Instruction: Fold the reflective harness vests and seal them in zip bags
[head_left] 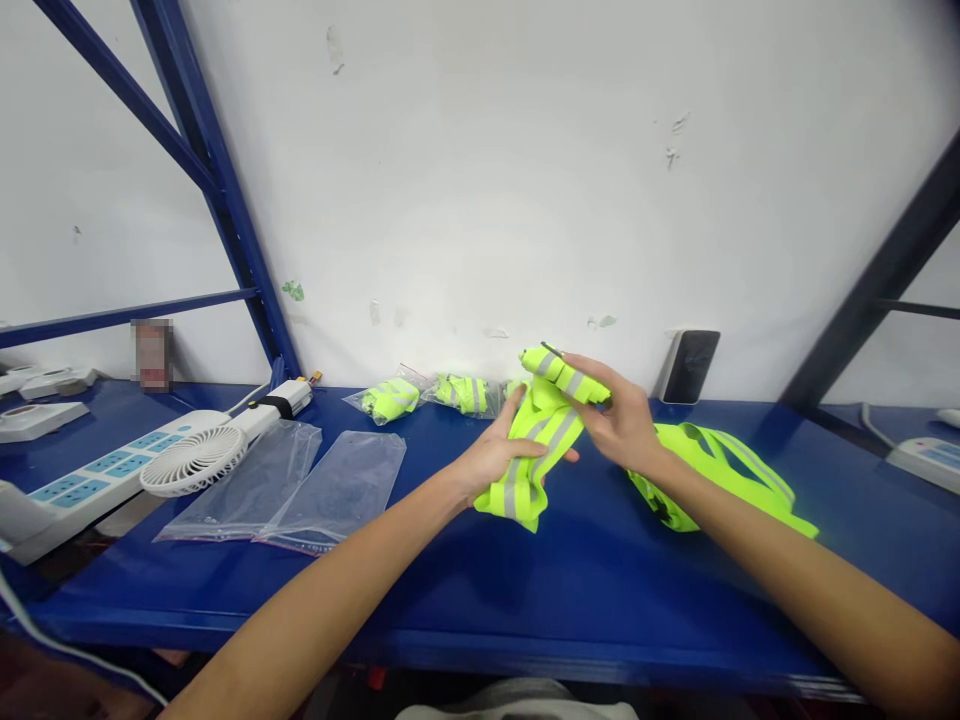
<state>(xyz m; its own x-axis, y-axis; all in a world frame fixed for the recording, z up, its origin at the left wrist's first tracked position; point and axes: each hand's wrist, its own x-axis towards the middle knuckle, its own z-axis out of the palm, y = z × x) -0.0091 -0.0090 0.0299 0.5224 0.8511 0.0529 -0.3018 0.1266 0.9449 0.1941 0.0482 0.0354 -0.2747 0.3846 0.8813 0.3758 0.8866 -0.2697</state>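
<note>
A neon yellow-green reflective strap [551, 430] with grey stripes is held up above the blue table, partly rolled or folded at its top. My left hand [501, 452] grips its lower, looser folds, thumb across the front. Around the rolled upper end, my right hand [621, 415] is closed. Beside my right forearm lies a loose heap of the same yellow-green strap [720, 470], partly hidden by that arm. Behind my hands, near the wall, similar straps sit in clear bags, among them one bagged strap [391, 399] and another bagged strap [461, 394].
Flat clear plastic bags [337, 490] lie left on the blue table [450, 590]. Farther left are a white handheld fan [195, 460] and a white power strip [112, 470] with blue sockets. A dark phone [690, 367] leans on the wall. Blue rack posts [217, 190] rise at the left.
</note>
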